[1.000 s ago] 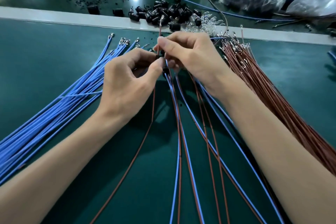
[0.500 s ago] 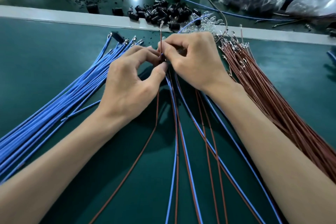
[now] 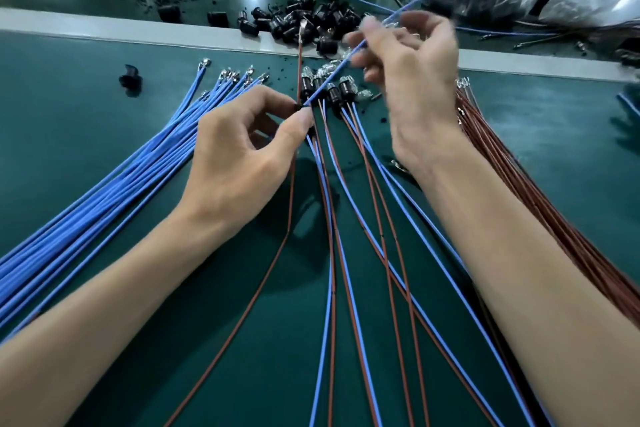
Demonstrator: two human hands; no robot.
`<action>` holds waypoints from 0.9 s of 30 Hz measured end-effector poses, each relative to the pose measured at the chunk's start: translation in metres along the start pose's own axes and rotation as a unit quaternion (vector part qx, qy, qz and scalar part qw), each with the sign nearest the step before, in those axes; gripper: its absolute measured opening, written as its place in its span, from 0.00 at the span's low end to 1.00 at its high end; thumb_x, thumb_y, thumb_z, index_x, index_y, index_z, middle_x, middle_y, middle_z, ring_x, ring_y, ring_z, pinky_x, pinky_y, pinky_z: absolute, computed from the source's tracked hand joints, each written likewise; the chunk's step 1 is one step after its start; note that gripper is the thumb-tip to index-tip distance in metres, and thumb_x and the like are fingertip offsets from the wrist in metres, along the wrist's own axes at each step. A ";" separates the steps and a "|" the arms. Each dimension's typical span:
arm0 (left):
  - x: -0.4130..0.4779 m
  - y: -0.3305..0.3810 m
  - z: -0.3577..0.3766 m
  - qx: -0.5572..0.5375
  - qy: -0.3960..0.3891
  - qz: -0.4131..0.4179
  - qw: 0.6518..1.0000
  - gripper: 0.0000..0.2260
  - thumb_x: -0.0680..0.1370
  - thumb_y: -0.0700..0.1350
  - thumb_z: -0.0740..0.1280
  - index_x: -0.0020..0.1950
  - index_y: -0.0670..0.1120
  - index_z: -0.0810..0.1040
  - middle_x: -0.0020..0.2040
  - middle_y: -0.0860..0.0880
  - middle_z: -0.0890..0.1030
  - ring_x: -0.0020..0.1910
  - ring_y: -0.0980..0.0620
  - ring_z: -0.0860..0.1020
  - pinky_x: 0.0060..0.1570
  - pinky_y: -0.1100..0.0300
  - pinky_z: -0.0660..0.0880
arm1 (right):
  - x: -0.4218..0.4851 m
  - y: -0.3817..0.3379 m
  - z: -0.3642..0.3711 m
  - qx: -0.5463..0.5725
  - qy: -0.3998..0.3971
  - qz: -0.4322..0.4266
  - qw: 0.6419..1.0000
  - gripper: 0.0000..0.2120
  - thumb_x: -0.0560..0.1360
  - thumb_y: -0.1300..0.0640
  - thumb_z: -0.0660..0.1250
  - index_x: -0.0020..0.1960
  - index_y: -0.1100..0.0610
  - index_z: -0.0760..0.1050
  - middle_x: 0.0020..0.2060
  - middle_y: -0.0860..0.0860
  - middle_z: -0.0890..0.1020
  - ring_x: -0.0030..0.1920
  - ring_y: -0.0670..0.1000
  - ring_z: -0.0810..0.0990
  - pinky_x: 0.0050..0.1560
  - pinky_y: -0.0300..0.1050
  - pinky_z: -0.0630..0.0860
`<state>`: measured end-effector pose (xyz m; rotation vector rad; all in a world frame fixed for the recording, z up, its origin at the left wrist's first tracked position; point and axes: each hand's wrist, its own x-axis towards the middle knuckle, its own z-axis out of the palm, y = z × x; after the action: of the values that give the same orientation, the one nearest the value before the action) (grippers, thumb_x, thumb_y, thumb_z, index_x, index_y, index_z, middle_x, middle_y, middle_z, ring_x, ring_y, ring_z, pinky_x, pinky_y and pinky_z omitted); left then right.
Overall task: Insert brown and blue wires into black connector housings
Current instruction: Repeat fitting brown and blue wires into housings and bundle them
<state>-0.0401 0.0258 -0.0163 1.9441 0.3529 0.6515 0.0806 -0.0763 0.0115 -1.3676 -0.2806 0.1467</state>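
Pinching a black connector housing [image 3: 298, 108], the left grip [image 3: 239, 163] hides all but its edge between thumb and forefinger. A brown wire [image 3: 300, 73] rises from that pinch. A blue wire [image 3: 332, 75] slants up and rightward into the right grip [image 3: 415, 80], whose blurred fingers close narrowly on it. Whether either wire is seated cannot be told. Loose housings [image 3: 304, 24] lie beyond both grips on the surface [image 3: 69, 107], with a blue bundle [image 3: 121, 177] left of the left grip.
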 end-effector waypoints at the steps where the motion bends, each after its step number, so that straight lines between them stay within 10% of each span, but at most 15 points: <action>1: 0.000 0.002 0.000 -0.022 0.006 0.000 1.000 0.04 0.74 0.50 0.67 0.40 0.53 0.77 0.36 0.48 0.82 0.34 0.46 0.79 0.36 0.53 0.75 | -0.002 0.000 0.002 0.000 -0.074 0.023 0.997 0.07 0.76 0.62 0.67 0.50 0.57 0.68 0.37 0.53 0.85 0.31 0.45 0.80 0.31 0.34 0.71; 4: 0.000 0.003 0.000 -0.049 0.008 -0.004 0.999 0.03 0.74 0.49 0.67 0.41 0.53 0.77 0.34 0.53 0.82 0.35 0.47 0.81 0.40 0.51 0.77 | -0.011 0.005 0.009 -0.039 -0.237 0.027 0.970 0.02 0.77 0.64 0.65 0.46 0.60 0.76 0.36 0.53 0.84 0.33 0.46 0.82 0.35 0.36 0.75; 11: -0.001 0.001 -0.002 -0.013 -0.026 0.006 1.000 0.06 0.74 0.51 0.67 0.43 0.49 0.80 0.32 0.49 0.80 0.31 0.45 0.77 0.30 0.55 0.74 | 0.001 0.007 -0.001 -0.059 -0.050 -0.010 0.997 0.09 0.80 0.59 0.61 0.43 0.56 0.78 0.31 0.47 0.82 0.30 0.41 0.76 0.32 0.34 0.71; 16: -0.001 0.002 -0.001 -0.051 -0.006 0.000 0.999 0.02 0.74 0.49 0.68 0.42 0.54 0.78 0.36 0.48 0.83 0.35 0.45 0.81 0.37 0.53 0.76 | -0.006 0.008 0.003 -0.142 -0.249 -0.003 0.958 0.07 0.78 0.59 0.64 0.43 0.56 0.79 0.35 0.49 0.82 0.34 0.44 0.79 0.38 0.38 0.75; 22: 0.002 -0.003 0.000 -0.047 -0.022 -0.040 0.998 0.04 0.74 0.50 0.66 0.42 0.51 0.78 0.42 0.52 0.84 0.39 0.55 0.83 0.47 0.47 0.79 | -0.002 -0.004 -0.003 -0.096 -0.104 -0.045 0.989 0.10 0.82 0.60 0.58 0.43 0.58 0.72 0.32 0.50 0.81 0.27 0.44 0.78 0.28 0.36 0.72; 27: 0.002 -0.003 0.000 -0.035 -0.040 -0.033 0.998 0.02 0.78 0.45 0.67 0.45 0.50 0.78 0.40 0.52 0.84 0.36 0.55 0.82 0.46 0.52 0.80 | -0.004 -0.007 -0.001 -0.074 -0.140 -0.070 0.985 0.09 0.81 0.62 0.58 0.43 0.59 0.72 0.32 0.51 0.81 0.28 0.45 0.79 0.30 0.37 0.74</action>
<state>-0.0381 0.0283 -0.0182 1.8773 0.3387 0.5354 0.0765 -0.0796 0.0179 -1.4703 -0.6314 0.2041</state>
